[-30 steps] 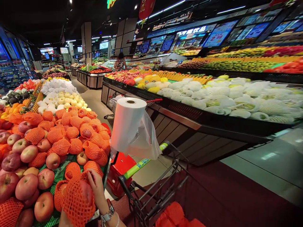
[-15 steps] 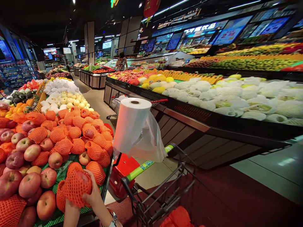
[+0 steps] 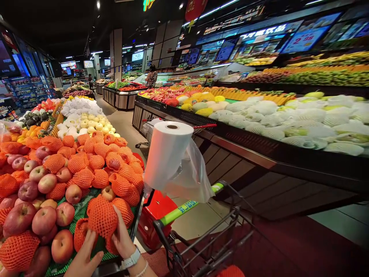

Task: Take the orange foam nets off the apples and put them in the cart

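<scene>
The left hand point(image 3: 84, 257) is opening, fingers apart, leaving the netted apple point(image 3: 102, 216) just above clamped in the right hand point(image 3: 122, 237).

matt foam netting point(image 3: 102, 216), smooth plastic roll point(image 3: 168, 157)

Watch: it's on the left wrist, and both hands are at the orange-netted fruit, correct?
Wrong wrist: the head view shows the watch on the wrist of the right hand, not the left hand. Both are at the orange-netted fruit.
</scene>
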`<action>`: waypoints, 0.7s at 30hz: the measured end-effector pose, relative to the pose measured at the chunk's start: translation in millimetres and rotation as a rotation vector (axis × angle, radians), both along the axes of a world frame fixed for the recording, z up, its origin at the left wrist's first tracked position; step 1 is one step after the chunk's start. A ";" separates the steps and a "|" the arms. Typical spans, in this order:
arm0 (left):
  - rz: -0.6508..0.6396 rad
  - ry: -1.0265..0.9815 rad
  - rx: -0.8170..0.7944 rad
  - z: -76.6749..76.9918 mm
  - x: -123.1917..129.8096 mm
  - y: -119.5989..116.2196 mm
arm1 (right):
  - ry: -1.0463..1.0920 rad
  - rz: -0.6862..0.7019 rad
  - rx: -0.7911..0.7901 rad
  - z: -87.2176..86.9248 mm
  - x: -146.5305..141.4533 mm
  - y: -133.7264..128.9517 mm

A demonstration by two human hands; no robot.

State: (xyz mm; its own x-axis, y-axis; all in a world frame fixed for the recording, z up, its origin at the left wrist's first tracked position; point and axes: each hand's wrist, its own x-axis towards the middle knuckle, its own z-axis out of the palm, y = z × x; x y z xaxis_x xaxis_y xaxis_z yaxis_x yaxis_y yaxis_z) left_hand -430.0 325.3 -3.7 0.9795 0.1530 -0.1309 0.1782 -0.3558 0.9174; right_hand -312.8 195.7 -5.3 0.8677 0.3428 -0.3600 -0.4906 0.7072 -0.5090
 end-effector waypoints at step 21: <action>0.173 -0.466 1.100 -21.9 64.1 42.6 | -0.361 -0.357 -0.556 4.1 11.9 -151.4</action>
State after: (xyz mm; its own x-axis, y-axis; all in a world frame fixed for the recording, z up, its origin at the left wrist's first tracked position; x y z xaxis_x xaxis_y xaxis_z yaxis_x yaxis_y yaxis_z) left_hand -365.8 367.9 -25.6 0.8534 0.0944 0.5126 0.0329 -0.9913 0.1277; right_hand -301.0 44.3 -1.2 0.9889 -0.1309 -0.0704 -0.0148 0.3843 -0.9231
